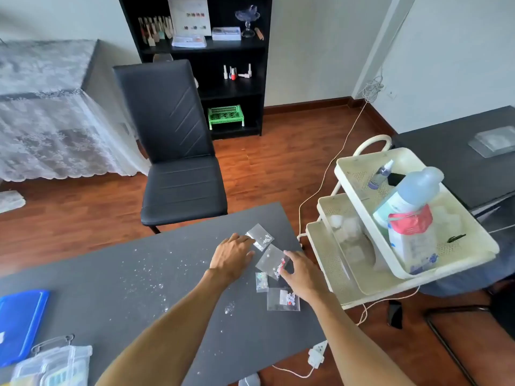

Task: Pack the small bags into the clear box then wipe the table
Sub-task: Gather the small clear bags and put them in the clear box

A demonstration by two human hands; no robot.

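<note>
Four small clear plastic bags of sequins (269,263) lie near the dark grey table (156,274)'s right edge. Your left hand (231,256) rests flat by the top bag; your right hand (299,274) pinches the second. Stack them flat, lift by edges. Clear box: can't tell where.

Soft, even daylight fills the room; shadows are faint, with only a dim one under the chair (178,151). The table (156,274) shows a mild sheen at its far right. Wide-angle bending curves the walls and edges. Detail is slightly soft throughout.
</note>
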